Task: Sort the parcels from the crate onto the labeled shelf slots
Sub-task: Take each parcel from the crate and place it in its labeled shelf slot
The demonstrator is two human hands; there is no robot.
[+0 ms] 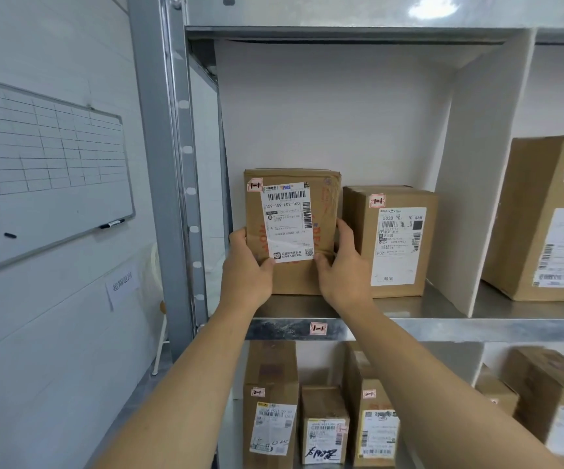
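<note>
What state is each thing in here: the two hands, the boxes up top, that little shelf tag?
Held parcel, upright on the shelf, stickered 1-1.
Left hand, grips its left edge.
Right hand, grips its right edge.
Neighbouring parcel, upright beside it, untouched, also stickered 1-1.
Shelf tag, reads 1-1, on the shelf's front edge.

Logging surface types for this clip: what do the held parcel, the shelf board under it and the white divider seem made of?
Held parcel: brown cardboard, matte, with creased edges and shiny tape.
Shelf board: likely galvanized steel, grey mottled sheen.
White divider: matte white board, perhaps foam or plastic; cannot tell.
</note>
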